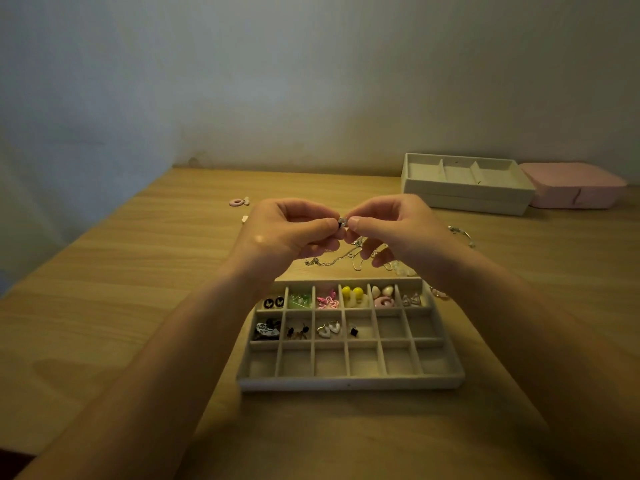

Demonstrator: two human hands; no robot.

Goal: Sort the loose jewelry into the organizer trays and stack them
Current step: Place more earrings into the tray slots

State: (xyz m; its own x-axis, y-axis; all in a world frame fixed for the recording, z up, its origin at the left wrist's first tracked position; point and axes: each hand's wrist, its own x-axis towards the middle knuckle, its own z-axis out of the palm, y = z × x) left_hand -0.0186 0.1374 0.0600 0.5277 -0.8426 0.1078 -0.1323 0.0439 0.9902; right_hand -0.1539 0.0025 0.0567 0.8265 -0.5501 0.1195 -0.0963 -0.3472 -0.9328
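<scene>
A beige organizer tray with small square compartments lies on the table in front of me. Its far row and part of the middle row hold earring pairs; the near row is bare. My left hand and my right hand meet above the tray's far edge, both pinching one small silver earring between thumbs and forefingers. Thin silver chains lie on the table under my hands. A pink hoop earring rests farther back on the left.
A stack of beige trays with wider compartments stands at the back right, a pink box beside it. A bracelet lies right of my hands. A small pale piece sits near the pink hoop. The wall runs along the table's far edge.
</scene>
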